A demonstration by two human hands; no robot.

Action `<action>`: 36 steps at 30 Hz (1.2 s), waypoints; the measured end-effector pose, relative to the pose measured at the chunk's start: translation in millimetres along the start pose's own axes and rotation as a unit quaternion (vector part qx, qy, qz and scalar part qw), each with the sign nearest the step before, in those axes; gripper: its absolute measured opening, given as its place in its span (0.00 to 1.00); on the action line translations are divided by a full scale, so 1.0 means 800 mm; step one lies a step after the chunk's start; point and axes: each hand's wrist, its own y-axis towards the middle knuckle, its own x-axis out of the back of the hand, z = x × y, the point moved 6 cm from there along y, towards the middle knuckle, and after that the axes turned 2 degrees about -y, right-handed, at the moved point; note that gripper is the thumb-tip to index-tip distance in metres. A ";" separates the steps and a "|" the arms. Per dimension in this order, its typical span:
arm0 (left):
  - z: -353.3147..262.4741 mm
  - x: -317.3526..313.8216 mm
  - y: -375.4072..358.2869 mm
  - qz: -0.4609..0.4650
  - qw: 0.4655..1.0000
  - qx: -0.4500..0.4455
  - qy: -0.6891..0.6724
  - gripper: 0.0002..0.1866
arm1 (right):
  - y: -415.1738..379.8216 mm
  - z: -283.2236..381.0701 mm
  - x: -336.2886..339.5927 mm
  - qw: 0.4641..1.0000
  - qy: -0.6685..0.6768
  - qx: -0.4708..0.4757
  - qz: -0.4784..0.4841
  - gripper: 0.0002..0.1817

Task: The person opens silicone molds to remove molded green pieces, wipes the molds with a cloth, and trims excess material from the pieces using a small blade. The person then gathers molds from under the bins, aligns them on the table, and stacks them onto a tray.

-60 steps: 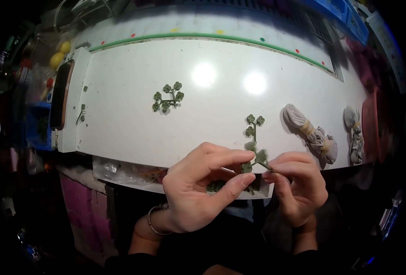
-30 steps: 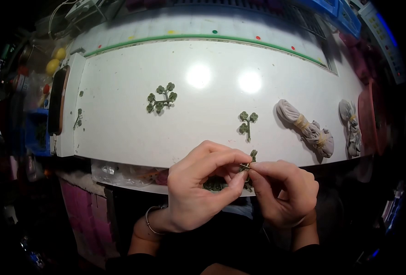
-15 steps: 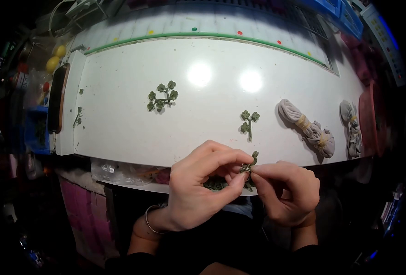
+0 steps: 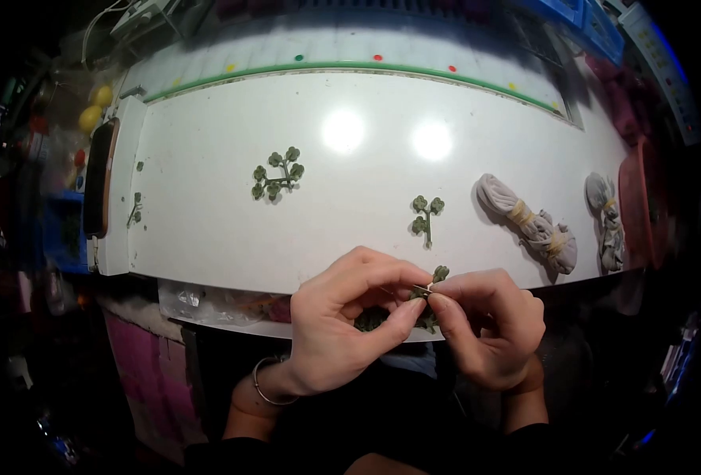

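Left hand [image 4: 342,324] and right hand [image 4: 489,328] pinching, apparently together, one small green sprig [image 4: 431,285] at the white surface [image 4: 208,229] near edge; larger sprig [image 4: 427,211] lying just beyond.

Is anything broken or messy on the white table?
Nothing looks broken. Small green bits lie scattered near the white table's left edge, away from the leaf sprigs. Both hands pinch one small sprig.
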 end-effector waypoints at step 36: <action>0.007 0.002 0.001 0.068 0.991 0.020 -0.112 0.11 | 0.001 0.006 0.019 0.997 0.004 0.072 -0.029 0.08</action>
